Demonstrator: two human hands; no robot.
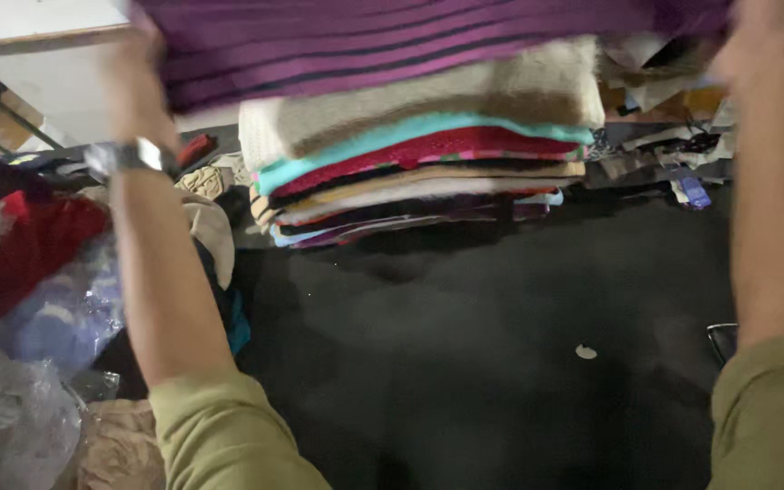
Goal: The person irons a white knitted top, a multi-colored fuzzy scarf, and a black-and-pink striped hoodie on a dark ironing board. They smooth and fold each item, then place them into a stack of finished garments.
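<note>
A folded purple garment with thin dark stripes (392, 41) is held up across the top of the view, just above a tall stack of folded knitwear (419, 168). My left hand (138, 77) grips the garment's left edge; a silver wristwatch (129, 156) sits on that wrist. My right hand (769, 54) grips its right edge. The stack's top piece is beige, with teal, red, cream and purple layers beneath. Both my sleeves are olive green.
The stack rests on a dark surface (465, 345) with a small white scrap (585, 351). A heap of loose clothes and clear plastic bags (29, 299) lies at the left. More clutter and fabric (673, 145) lies behind at the right.
</note>
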